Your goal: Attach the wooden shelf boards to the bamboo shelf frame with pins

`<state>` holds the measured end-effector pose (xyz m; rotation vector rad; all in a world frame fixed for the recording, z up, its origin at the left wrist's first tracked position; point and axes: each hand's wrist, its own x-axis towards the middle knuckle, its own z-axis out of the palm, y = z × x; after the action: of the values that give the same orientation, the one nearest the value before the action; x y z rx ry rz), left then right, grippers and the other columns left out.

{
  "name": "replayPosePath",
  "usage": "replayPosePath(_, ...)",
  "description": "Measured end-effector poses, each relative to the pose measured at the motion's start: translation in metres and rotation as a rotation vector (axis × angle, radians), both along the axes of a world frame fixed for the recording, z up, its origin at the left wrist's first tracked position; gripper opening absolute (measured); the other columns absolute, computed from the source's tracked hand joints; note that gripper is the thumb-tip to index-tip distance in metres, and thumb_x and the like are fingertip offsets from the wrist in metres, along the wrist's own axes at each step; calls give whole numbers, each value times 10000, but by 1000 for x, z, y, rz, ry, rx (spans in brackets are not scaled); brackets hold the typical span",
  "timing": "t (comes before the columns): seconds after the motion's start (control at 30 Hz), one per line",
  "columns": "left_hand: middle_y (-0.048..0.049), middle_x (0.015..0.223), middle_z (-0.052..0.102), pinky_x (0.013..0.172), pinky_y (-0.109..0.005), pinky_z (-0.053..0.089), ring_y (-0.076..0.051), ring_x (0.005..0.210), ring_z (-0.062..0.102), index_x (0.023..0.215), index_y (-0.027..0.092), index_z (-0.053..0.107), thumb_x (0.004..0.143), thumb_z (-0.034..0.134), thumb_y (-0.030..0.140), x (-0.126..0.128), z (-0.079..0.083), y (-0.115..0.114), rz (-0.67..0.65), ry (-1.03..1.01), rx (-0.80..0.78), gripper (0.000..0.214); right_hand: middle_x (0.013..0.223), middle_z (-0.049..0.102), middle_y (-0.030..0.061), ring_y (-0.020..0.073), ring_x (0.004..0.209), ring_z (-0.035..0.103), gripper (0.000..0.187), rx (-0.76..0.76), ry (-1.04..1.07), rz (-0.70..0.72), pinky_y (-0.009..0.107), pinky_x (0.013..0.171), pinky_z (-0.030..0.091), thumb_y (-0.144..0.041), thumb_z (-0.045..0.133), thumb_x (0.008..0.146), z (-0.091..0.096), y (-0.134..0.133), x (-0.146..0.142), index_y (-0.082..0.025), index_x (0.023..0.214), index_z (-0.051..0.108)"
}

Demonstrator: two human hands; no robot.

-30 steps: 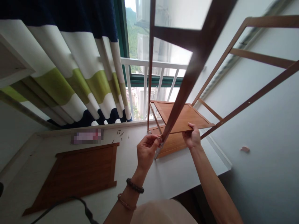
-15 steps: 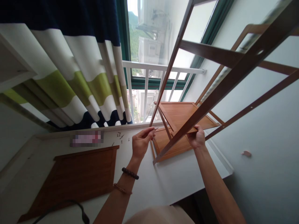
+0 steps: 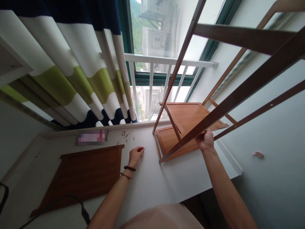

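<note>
My left hand [image 3: 136,155] is over the white surface, with thumb and finger pinched on a small screw [image 3: 144,148] whose tip pokes out. On the right, my right hand [image 3: 206,142] grips the near edge of a brown wooden shelf board [image 3: 184,113], its fingertips partly hidden by the board and a frame leg. This board sits within a tall wooden rack [image 3: 214,122] of slanted legs and crossbars. Below it lies another wooden board [image 3: 166,137] near the rack's foot. Several loose screws [image 3: 126,135] are scattered beyond my left hand.
A separate wooden panel [image 3: 88,171] lies flat at the left, beside a blurred pink packet [image 3: 91,137]. A black cable [image 3: 83,211] runs at the lower left. Striped curtains [image 3: 78,76], a white railing [image 3: 164,59] and a window stand behind. The white surface [image 3: 183,181] ends at the lower right.
My left hand has moved left and down, away from the rack, with the screw still pinched. My right hand keeps its hold on the shelf board. The view has shifted slightly.
</note>
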<state>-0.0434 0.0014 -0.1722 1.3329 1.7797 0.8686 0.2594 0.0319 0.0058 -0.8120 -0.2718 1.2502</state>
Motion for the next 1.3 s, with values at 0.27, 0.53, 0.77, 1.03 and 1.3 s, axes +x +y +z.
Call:
replayPosePath(0.27, -73, 952, 623, 910, -341, 384, -219, 973, 518, 838, 181, 654, 730, 514, 195, -4, -19, 3, -166, 298, 71, 177, 554, 597, -48, 83, 522, 590, 102, 14, -12, -14, 182, 553, 538, -67, 536, 624, -8, 4, 2, -162, 593, 516)
replayPosePath(0.53, -80, 1102, 547, 880, -323, 372, -222, 1014, 467, 1133, 224, 562, 810, 449, 297, -13, -15, 6, -266, 484, 69, 350, 564, 595, -45, 91, 535, 595, 97, 13, -25, -2, 197, 572, 545, -91, 561, 632, -17, 7, 6, -166, 592, 515)
replayPosePath(0.77, -9, 1067, 590, 668, -249, 402, -178, 839, 563, 951, 306, 661, 782, 444, 227, -21, -3, 41, -505, 523, -20, 287, 559, 598, -45, 86, 518, 588, 111, -2, -37, 9, 184, 557, 542, -95, 574, 632, -15, 5, 6, -172, 581, 512)
replayPosePath(1.03, -56, 841, 614, 706, -284, 398, -184, 762, 565, 645, 212, 644, 722, 467, 161, -20, 1, 64, -604, 504, -63, 200, 612, 628, -31, 96, 560, 606, 69, 10, -14, 1, 161, 466, 507, -102, 570, 628, -14, 7, 8, -163, 612, 541)
replayPosePath(1.3, -60, 759, 566, 710, -314, 429, -172, 706, 556, 707, 163, 584, 727, 459, 113, -19, 10, 65, -361, 313, 19, 136, 582, 620, -40, 90, 540, 598, 70, 9, -51, -86, 163, 510, 516, -97, 584, 617, 1, 4, 1, -160, 604, 556)
